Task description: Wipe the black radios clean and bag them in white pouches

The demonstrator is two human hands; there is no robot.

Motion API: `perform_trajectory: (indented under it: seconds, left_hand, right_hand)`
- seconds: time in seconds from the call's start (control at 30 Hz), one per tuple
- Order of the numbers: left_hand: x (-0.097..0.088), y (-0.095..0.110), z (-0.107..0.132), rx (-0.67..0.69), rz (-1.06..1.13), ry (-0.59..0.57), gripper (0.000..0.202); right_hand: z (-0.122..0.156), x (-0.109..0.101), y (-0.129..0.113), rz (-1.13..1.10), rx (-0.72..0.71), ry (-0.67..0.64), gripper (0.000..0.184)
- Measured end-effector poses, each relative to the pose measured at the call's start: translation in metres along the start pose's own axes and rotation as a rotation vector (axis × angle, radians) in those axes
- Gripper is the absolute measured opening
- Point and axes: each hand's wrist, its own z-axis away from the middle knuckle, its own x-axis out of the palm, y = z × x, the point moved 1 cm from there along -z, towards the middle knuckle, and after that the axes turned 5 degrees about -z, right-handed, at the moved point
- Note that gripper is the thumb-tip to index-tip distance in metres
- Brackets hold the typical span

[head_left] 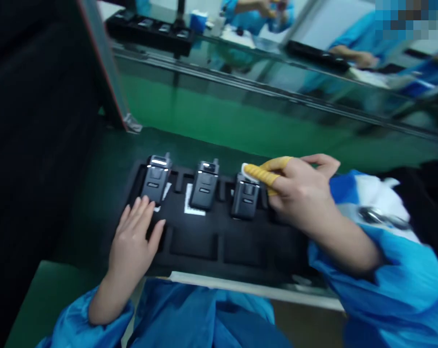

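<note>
Three black handheld devices with stub antennas lie in a row in a black tray point(195, 241): a left device point(153, 186), a middle device point(204, 189) and a right device point(245, 199). My left hand point(134, 239) rests on the tray with its fingers spread, fingertips at the lower end of the left device. My right hand point(302, 191) wears yellow finger covers. Its fingers press a small white wiping pad point(245, 170) against the top of the right device. White printed paper point(194, 211) shows under the middle device.
A blue and white packet point(371, 193) and a dark shiny object point(372, 214) sit by my right forearm. Behind a green panel point(204, 106), co-workers' hands point(366, 60) work at another bench. A black case point(150, 31) stands there.
</note>
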Motion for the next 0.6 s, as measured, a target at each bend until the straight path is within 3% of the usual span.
perform_trajectory:
  seconds: [0.1,0.17,0.3,0.43,0.53,0.6]
  left_hand:
    - [-0.002,-0.001,-0.003,-0.002,0.010,-0.012,0.050]
    - [-0.004,-0.004,-0.005,-0.034,0.000,-0.043,0.058]
    - [-0.001,-0.015,-0.013,-0.112,-0.067,-0.133,0.071]
    - [0.001,-0.016,-0.035,-0.304,-0.170,-0.341,0.078]
    - [-0.007,0.003,-0.056,-0.435,-0.282,-0.510,0.092]
    - [-0.013,0.019,-0.066,-0.489,-0.335,-0.569,0.098]
  right_hand:
    - [0.058,-0.042,0.051,0.190,0.314,0.030,0.033]
    - [0.099,-0.069,0.072,0.285,0.483,0.020,0.039]
    - [0.165,-0.111,0.067,0.410,0.718,-0.076,0.036]
    - [0.196,-0.117,0.047,0.404,0.981,-0.351,0.031]
    - [0.208,-0.105,0.050,0.298,1.111,-0.563,0.033]
    - [0.206,-0.100,0.053,0.251,1.136,-0.613,0.032]
